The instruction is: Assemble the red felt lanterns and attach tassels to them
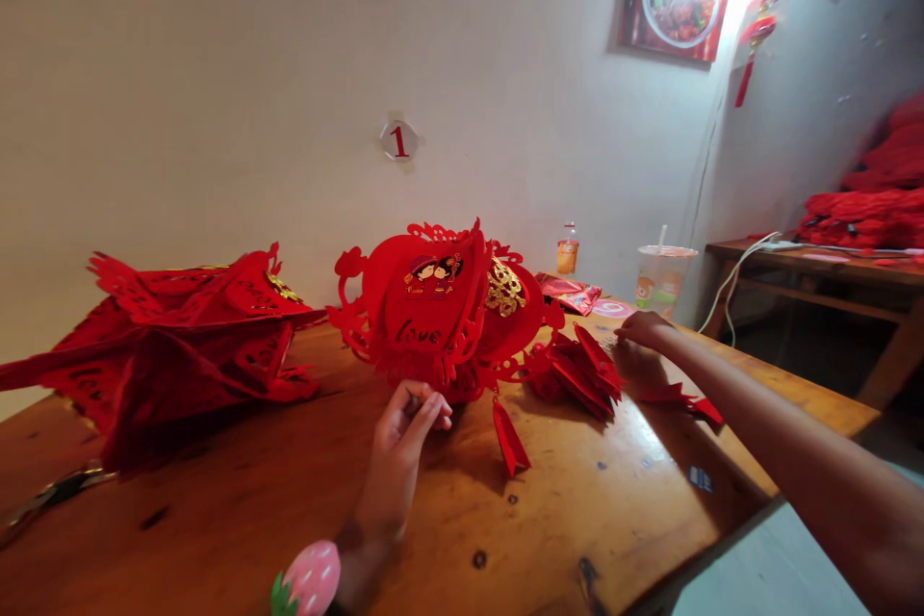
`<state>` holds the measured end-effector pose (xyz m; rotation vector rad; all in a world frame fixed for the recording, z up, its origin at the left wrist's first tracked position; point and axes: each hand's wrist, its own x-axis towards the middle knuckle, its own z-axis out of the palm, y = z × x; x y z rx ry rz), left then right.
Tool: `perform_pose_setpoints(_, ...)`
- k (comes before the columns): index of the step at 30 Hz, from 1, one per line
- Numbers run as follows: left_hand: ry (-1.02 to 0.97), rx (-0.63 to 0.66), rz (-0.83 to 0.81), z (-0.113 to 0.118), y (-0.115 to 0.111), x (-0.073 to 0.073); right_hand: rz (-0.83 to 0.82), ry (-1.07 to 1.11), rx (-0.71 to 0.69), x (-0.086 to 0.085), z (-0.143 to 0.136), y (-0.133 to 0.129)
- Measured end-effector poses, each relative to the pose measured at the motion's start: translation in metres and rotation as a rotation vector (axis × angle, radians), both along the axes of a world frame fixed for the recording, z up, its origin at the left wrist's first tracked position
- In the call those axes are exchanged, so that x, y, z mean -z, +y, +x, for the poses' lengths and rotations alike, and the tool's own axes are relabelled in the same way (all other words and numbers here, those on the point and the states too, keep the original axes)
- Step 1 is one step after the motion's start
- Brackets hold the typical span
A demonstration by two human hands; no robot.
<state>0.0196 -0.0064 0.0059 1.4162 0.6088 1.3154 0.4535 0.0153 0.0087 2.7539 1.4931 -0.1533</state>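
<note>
A red felt lantern point(425, 308) with a "Love" cutout, a gold ornament and a picture of two cartoon figures stands mid-table. My left hand point(413, 419) is closed in a pinch in front of its lower edge; whatever lies between the fingers is hidden. From the lantern's right side a red tassel piece point(510, 443) hangs down to the wood. Off to the right, my right hand point(645, 331) reaches over the table with fingers bent down, close to a plastic cup point(662, 277). What those fingertips hold, if anything, is too small to make out. Red felt pieces point(577, 373) lie between lantern and right hand.
A second red felt lantern point(194, 337) occupies the left of the wooden table point(549, 520). Behind stand an orange drink bottle point(567, 252) and a red packet point(570, 293). Flat red scraps point(682, 398) lie right. A side table point(815, 260) carries heaped red material and a white cable.
</note>
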Motion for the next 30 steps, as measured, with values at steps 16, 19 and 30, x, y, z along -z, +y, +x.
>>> perform_pose_setpoints(16, 0.029, -0.008, 0.042, -0.003, 0.002, 0.004, 0.335, 0.084, -0.029, 0.005, 0.008, 0.004)
perform_pose_setpoints(19, 0.022, -0.056, 0.062, -0.003, 0.004, 0.005, 0.573, 0.087, -0.054, -0.013, -0.001, -0.002)
perform_pose_setpoints(30, 0.577, -0.564, 0.671, -0.01, 0.021, 0.008, 0.8, 0.373, -0.369, -0.078, -0.11, 0.019)
